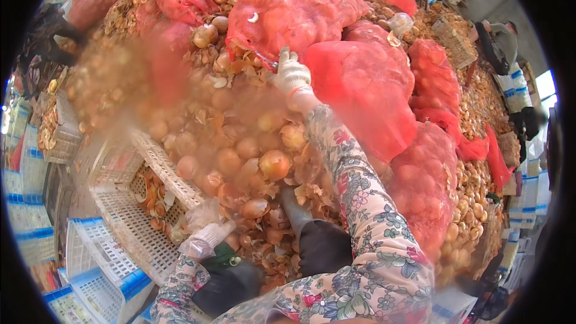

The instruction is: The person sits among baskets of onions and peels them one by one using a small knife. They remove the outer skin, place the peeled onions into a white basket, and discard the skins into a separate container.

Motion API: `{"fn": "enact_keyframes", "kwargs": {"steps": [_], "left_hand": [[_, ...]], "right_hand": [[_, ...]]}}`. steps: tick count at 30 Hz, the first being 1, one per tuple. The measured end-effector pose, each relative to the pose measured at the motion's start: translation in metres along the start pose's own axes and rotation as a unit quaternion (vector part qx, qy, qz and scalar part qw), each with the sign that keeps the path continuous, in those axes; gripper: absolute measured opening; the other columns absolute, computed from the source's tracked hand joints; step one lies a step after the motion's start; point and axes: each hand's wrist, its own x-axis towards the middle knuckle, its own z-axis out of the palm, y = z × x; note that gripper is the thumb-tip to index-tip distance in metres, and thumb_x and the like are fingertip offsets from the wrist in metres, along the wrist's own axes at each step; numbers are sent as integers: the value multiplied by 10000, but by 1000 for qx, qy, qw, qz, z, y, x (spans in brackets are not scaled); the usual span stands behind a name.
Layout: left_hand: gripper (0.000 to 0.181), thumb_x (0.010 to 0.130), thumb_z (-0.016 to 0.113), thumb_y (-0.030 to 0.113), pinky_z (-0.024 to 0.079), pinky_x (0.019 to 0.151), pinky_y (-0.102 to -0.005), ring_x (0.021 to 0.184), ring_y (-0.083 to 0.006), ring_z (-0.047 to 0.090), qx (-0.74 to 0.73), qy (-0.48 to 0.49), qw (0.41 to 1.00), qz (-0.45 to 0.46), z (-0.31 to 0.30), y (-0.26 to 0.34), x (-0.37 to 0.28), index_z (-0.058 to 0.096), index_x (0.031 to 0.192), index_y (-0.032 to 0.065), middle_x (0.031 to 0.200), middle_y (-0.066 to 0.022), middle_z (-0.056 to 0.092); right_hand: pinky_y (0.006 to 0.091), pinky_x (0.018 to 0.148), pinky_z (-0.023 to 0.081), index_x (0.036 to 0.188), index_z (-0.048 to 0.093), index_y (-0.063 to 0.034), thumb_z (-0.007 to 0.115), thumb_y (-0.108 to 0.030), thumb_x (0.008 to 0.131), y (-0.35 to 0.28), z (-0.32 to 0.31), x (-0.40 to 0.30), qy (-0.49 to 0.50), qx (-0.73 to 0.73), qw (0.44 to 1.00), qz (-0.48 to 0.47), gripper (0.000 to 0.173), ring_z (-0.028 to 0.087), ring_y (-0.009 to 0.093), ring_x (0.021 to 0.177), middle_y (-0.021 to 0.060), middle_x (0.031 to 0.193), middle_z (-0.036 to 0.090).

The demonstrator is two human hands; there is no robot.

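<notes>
My right hand (pixel 291 72), in a white knit glove, reaches forward to the lower edge of a red mesh sack of onions (pixel 292 6). A thin metal tool (pixel 266 59) shows at its fingers; its full shape is hidden. Gloved in white too, my left hand (pixel 208 229) is at the near corner of a white perforated plastic crate (pixel 135 216) holding onion skins and scraps (pixel 157 202). Whether it grips anything is unclear. Loose brown onions (pixel 274 165) and dry skins lie between the hands, around my dark boot (pixel 297 211).
More red mesh onion sacks (pixel 423 184) lie at the right. Blue-and-white crates (pixel 99 279) stand at the lower left, and another scrap-filled crate (pixel 67 130) at the left. Several people are around the edges, one at the right (pixel 497 45). A blur covers part of the left.
</notes>
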Motion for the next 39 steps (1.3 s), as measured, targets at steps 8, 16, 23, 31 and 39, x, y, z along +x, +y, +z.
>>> {"fn": "enact_keyframes", "kwargs": {"steps": [8,16,23,31,39], "left_hand": [[578,781,704,405,435,957,-473,1130,-378,583,45,-41,998,30,-54,24,23,612,1227,50,1165,-185,644],[595,875,749,355,463,1031,-361,1169,-242,616,-466,10,878,107,-48,17,161,587,1338,18,1279,-124,654],[847,935,617,543,391,1089,-467,1294,-362,501,-770,-65,635,-12,-89,75,282,374,1471,-65,1449,-220,482],[920,888,670,543,446,1029,-513,1263,-368,508,-871,-483,-86,-34,-16,71,491,308,1498,-43,1428,-231,460],[557,965,588,423,383,1067,-444,1278,-210,464,-939,-249,217,-98,-39,152,511,492,1409,100,1391,-23,532]], "right_hand": [[426,892,506,1116,701,-132,614,-295,860,67,20,30,80,294,950,70,315,667,356,1029,189,1056,703],[273,537,453,1033,677,-89,666,-91,868,51,-16,31,52,784,617,48,166,593,122,634,15,795,648],[290,456,399,759,532,-160,587,-125,901,65,10,44,70,929,361,-43,156,463,148,527,-25,650,499],[281,514,455,964,572,-101,564,15,882,93,-5,-54,78,890,401,203,142,501,126,560,-38,688,498],[251,571,483,896,596,-86,601,24,820,112,5,-98,71,788,562,241,133,551,106,667,-26,812,580]]}}
